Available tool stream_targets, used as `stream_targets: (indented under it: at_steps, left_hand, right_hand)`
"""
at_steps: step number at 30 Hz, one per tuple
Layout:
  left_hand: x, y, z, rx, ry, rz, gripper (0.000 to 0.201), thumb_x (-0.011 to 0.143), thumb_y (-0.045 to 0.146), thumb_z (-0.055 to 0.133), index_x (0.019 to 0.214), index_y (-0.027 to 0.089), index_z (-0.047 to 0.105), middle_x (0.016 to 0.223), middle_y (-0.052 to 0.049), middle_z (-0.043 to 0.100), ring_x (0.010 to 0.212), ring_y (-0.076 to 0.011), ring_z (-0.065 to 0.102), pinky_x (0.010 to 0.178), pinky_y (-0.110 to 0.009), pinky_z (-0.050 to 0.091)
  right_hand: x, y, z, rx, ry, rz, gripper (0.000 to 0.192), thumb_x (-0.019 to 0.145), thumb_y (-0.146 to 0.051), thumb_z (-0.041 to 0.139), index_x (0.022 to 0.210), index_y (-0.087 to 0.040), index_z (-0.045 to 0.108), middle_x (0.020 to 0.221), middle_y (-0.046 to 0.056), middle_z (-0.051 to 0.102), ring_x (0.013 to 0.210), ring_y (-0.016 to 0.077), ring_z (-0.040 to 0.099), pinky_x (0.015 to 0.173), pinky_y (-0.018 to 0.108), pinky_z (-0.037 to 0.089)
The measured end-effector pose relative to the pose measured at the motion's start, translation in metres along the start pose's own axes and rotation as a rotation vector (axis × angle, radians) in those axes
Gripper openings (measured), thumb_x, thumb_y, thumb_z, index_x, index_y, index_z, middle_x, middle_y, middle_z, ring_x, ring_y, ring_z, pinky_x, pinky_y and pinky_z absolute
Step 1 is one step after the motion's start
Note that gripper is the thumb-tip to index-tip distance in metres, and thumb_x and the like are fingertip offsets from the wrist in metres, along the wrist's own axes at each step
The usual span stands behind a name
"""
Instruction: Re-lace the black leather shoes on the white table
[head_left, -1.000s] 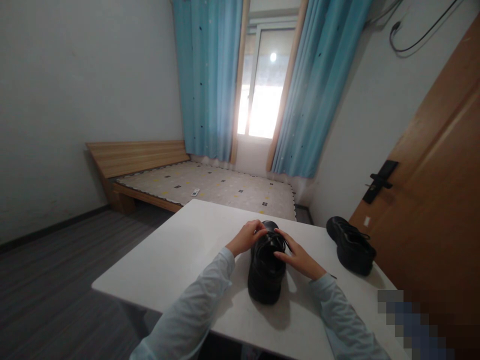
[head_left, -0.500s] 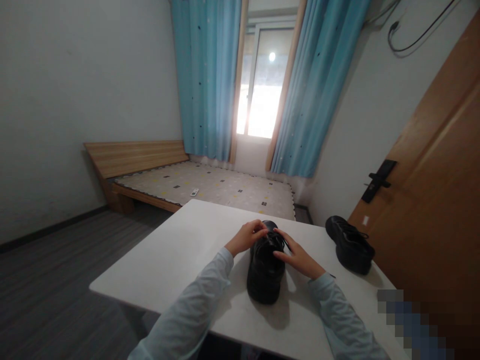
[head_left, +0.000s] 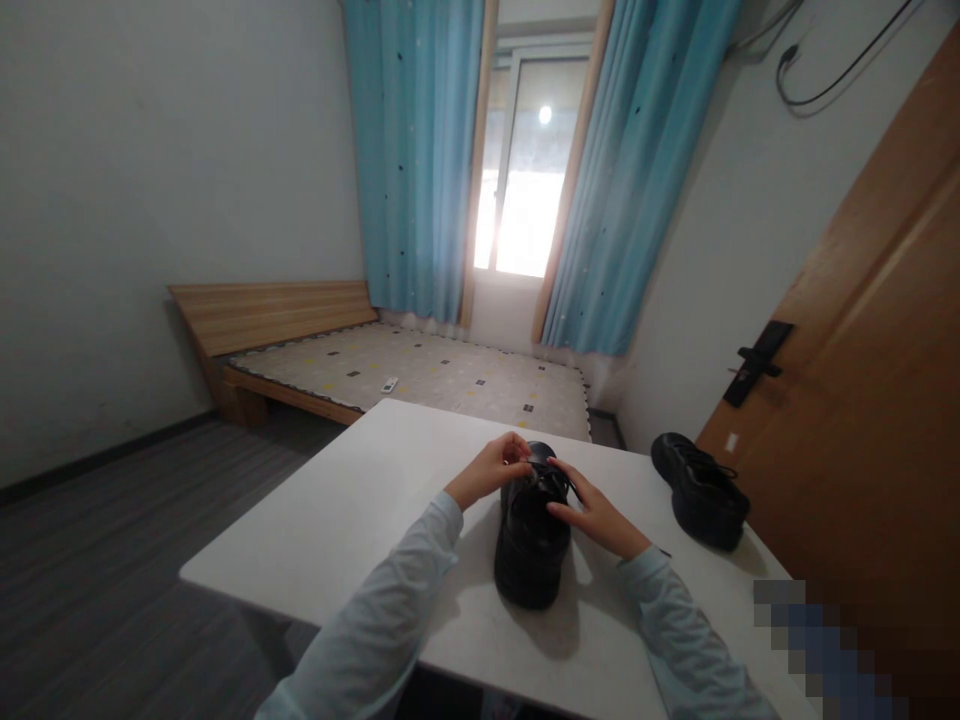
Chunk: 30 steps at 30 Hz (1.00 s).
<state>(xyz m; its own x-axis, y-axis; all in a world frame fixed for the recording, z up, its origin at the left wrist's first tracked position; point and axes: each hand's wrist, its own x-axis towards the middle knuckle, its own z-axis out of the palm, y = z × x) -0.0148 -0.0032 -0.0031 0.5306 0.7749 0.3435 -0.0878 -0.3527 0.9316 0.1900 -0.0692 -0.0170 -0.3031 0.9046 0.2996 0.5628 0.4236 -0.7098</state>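
A black lace-up shoe (head_left: pixel 531 560) stands on the white table (head_left: pixel 315 510) with its heel toward me and its toe pointing away. My left hand (head_left: pixel 491 467) is at the shoe's upper left, thumb and fingers pinched together on a black shoelace (head_left: pixel 537 465). From the other side, my right hand (head_left: pixel 596 512) grips the shoe, its thumb at the opening and its fingers along the laced part. A second black shoe (head_left: pixel 703 495) rests near the table's right edge, beyond reach of both hands' present positions.
Behind the table is a bed (head_left: pixel 427 365) with a patterned mattress and a white remote (head_left: pixel 389 384) on it. A wooden door (head_left: pixel 847 350) with a black handle stands to the right. Blue curtains (head_left: pixel 420 160) hang beside the window.
My left hand has shifted slightly up and to the left with the lace between its fingers. My right hand and both shoes look unmoved.
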Motion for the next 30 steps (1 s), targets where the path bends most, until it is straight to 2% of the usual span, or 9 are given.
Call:
stream_targets:
  at_steps: [4,8,10,14,17,23,30]
  left_hand:
    - [0.001,0.0,0.0,-0.005,0.027,0.006,0.031,0.066,0.032,0.07,0.078,0.013,0.05,0.071,0.003,0.051,0.066,-0.008,0.05,0.061,-0.021,0.038]
    - [0.0,-0.001,0.002,-0.135,-0.003,-0.003,0.033,0.068,0.035,0.068,0.077,0.015,0.045,0.069,0.003,0.054,0.068,-0.0104,0.056,0.066,-0.025,0.042]
    - [0.0,0.0,0.002,-0.119,0.0,-0.012,0.031,0.071,0.036,0.066,0.077,0.015,0.044,0.069,0.003,0.055,0.066,-0.0106,0.057,0.064,-0.024,0.042]
    - [-0.001,0.004,0.0,0.009,0.047,0.018,0.026,0.071,0.032,0.065,0.077,0.014,0.047,0.068,0.003,0.053,0.061,-0.0078,0.053,0.058,-0.021,0.04]
    - [-0.002,0.007,-0.004,0.159,0.079,0.046,0.021,0.07,0.027,0.066,0.078,0.014,0.052,0.072,0.002,0.054,0.066,-0.0086,0.051,0.06,-0.021,0.04]
    - [-0.005,0.012,-0.01,0.416,0.002,0.088,0.015,0.07,0.021,0.066,0.083,0.016,0.062,0.081,-0.001,0.061,0.075,-0.0121,0.055,0.066,-0.022,0.043]
    - [-0.003,0.009,-0.015,0.571,0.044,0.117,0.014,0.068,0.022,0.07,0.081,0.019,0.07,0.087,-0.003,0.057,0.067,-0.0101,0.052,0.068,-0.023,0.045]
  right_hand:
    - [0.0,-0.002,-0.001,-0.001,-0.002,-0.002,0.068,0.074,-0.044,0.062,0.133,-0.023,0.037,0.138,0.01,0.042,0.128,0.0267,0.036,0.108,0.048,0.025]
    - [0.0,-0.003,-0.001,0.001,-0.005,0.006,0.068,0.074,-0.043,0.062,0.134,-0.022,0.037,0.138,0.01,0.042,0.128,0.0265,0.036,0.108,0.047,0.025]
    - [0.0,-0.002,0.0,0.008,-0.005,0.003,0.069,0.074,-0.044,0.062,0.134,-0.022,0.036,0.138,0.01,0.042,0.128,0.0268,0.036,0.108,0.048,0.025]
    - [0.0,0.0,0.0,0.011,-0.002,-0.002,0.069,0.074,-0.044,0.062,0.134,-0.023,0.036,0.138,0.01,0.042,0.129,0.0269,0.036,0.108,0.048,0.025]
    - [0.0,0.0,0.0,0.006,-0.002,0.003,0.068,0.074,-0.044,0.062,0.134,-0.023,0.036,0.138,0.01,0.041,0.129,0.0268,0.035,0.108,0.048,0.024]
    - [0.001,-0.003,-0.001,-0.006,-0.01,0.016,0.068,0.075,-0.044,0.062,0.134,-0.022,0.036,0.138,0.01,0.041,0.129,0.0262,0.035,0.109,0.046,0.024]
    - [0.001,-0.002,-0.002,0.0,-0.012,0.009,0.068,0.075,-0.045,0.061,0.133,-0.023,0.036,0.138,0.009,0.041,0.129,0.0262,0.035,0.109,0.046,0.025]
